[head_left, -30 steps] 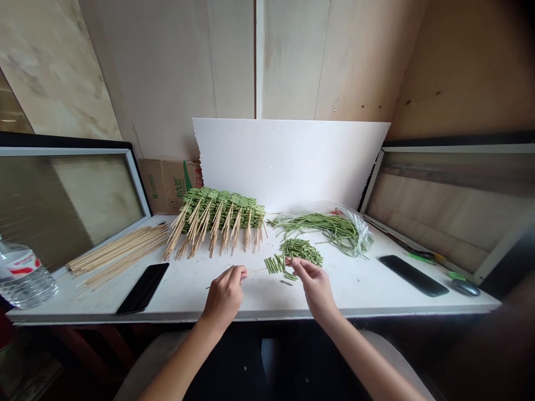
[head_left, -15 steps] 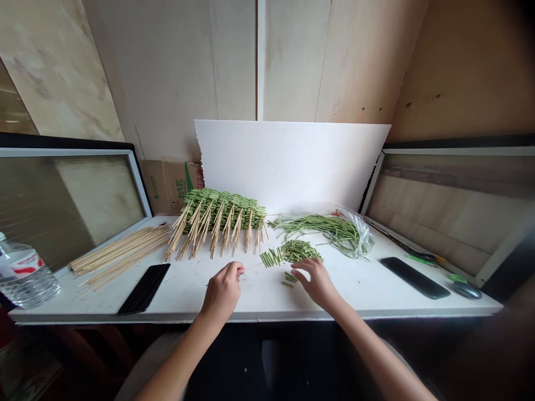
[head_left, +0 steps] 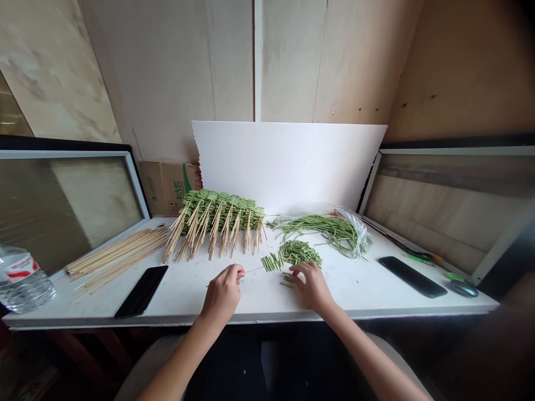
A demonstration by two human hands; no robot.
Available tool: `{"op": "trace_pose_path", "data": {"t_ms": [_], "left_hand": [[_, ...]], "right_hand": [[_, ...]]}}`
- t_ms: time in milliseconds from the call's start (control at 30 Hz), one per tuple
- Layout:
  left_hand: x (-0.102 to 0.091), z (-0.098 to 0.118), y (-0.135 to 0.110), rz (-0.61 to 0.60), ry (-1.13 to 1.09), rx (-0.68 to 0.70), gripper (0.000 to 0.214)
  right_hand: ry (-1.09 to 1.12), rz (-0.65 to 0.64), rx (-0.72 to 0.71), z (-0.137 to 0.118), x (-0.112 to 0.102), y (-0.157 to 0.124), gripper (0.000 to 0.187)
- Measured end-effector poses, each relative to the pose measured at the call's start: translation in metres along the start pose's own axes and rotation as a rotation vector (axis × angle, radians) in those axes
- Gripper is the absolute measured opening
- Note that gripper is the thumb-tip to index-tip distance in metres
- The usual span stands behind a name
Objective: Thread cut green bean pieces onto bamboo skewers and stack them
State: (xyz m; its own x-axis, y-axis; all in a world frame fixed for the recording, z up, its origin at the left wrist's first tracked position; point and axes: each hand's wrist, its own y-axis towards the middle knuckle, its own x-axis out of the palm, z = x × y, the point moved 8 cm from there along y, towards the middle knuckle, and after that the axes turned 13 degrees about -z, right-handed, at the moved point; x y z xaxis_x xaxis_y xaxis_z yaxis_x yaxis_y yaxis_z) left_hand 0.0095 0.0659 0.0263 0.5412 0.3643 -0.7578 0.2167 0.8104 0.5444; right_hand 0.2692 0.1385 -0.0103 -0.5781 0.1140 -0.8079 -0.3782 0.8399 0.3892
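My left hand [head_left: 223,292] was pinched shut on a thin bamboo skewer [head_left: 254,269], whose far end carried a row of threaded bean pieces [head_left: 271,261] just above the white table [head_left: 259,298]. My right hand [head_left: 311,287] lay fingers-down on a few loose bean pieces [head_left: 286,278] just below that row, and I could not tell whether it gripped any. The pile of cut beans [head_left: 301,252] sat just behind my right hand.

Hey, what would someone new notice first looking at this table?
The stack of green bean skewers fanned out at the back middle of the white table, with bare bamboo sticks lying to its left. In front, the left hand pinches a partly loaded skewer while the right hand touches loose cut bean pieces.
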Motion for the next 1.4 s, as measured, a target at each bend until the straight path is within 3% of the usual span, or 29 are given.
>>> {"op": "trace_pose_path", "data": {"t_ms": [100,233,367,500,933,1400], "left_hand": [[0.000,0.000,0.000,-0.001,-0.007,0.006,0.033],[0.000,0.001,-0.001,-0.001,-0.002,0.017,0.031],[0.001,0.002,-0.001,0.004,0.003,0.027,0.030],[0.001,0.004,0.000,0.006,0.020,0.032,0.030],[-0.001,0.007,-0.002,-0.005,0.037,0.036,0.030],[-0.004,0.016,-0.005,0.039,0.109,0.126,0.037]], "right_hand": [[0.182,0.045,0.069,0.008,-0.011,0.002,0.021],[0.703,-0.032,0.229,0.019,-0.007,0.005,0.035],[1.210,-0.122,0.252,0.005,0.007,0.005,0.038],[1.442,-0.099,0.247,-0.007,0.010,0.004,0.033],[1.381,-0.061,0.249,-0.010,0.005,0.002,0.029],[0.981,-0.005,0.170,-0.018,-0.020,0.001,0.033]]}}
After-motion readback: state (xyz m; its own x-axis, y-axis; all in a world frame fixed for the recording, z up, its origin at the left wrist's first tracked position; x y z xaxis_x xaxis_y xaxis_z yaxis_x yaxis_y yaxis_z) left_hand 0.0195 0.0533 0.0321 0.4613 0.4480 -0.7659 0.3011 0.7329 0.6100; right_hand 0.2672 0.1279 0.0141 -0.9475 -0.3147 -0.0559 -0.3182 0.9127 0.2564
